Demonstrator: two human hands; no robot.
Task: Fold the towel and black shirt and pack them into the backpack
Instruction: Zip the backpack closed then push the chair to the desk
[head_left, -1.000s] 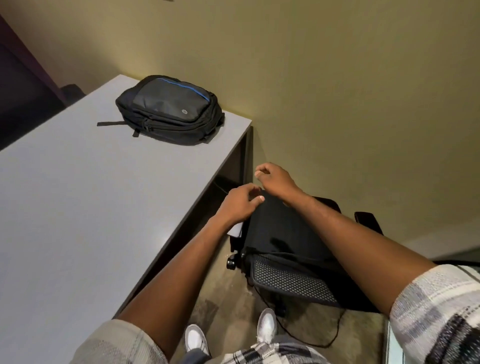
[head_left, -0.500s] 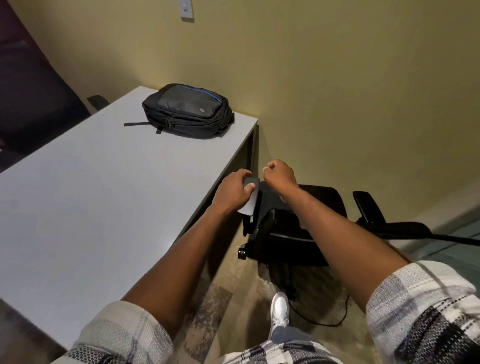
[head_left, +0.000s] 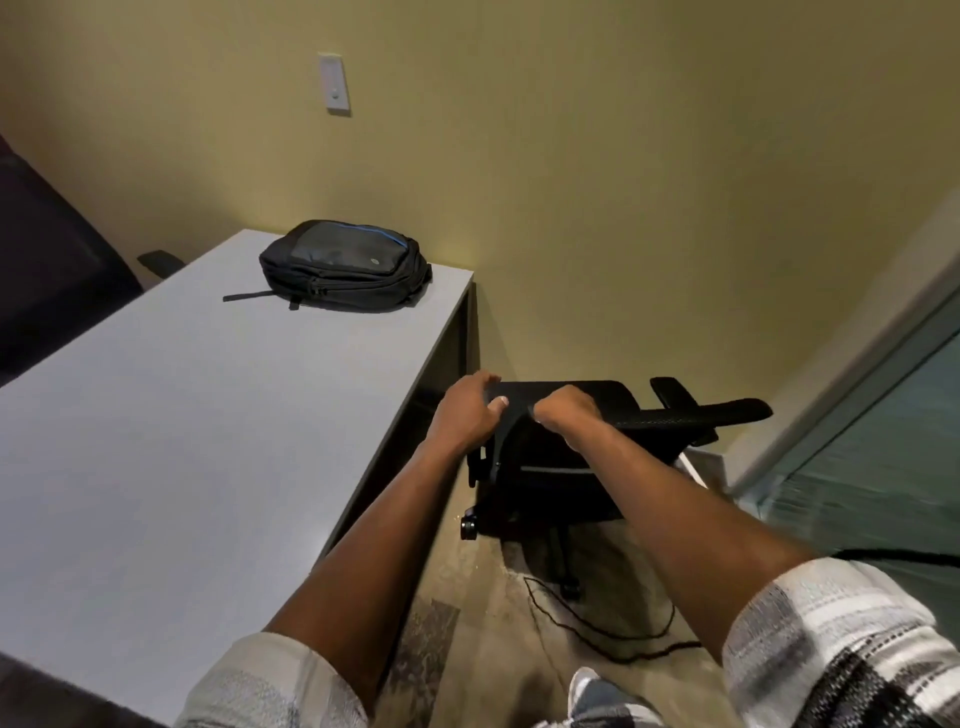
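The black backpack (head_left: 343, 267) with a blue trim line lies flat and zipped at the far right corner of the grey table (head_left: 208, 431). To the right of the table, over a black office chair (head_left: 685, 415), my left hand (head_left: 465, 413) and my right hand (head_left: 566, 415) each pinch the top edge of the black shirt (head_left: 550, 478). The shirt hangs down from both hands in front of the chair. I cannot make out the towel for certain; a small white strip (head_left: 693, 470) shows past my right forearm.
The yellow wall (head_left: 571, 208) stands close behind the table and the chair, with a switch plate (head_left: 335, 83) on it. A black cable (head_left: 597, 629) trails over the carpet below the chair. A glass panel (head_left: 883, 441) runs along the right. A dark seat (head_left: 47, 270) stands far left.
Both hands have risen from the chair seat, drawing the black shirt up with them. My head has tilted up and back, so the backpack and chair look farther away.
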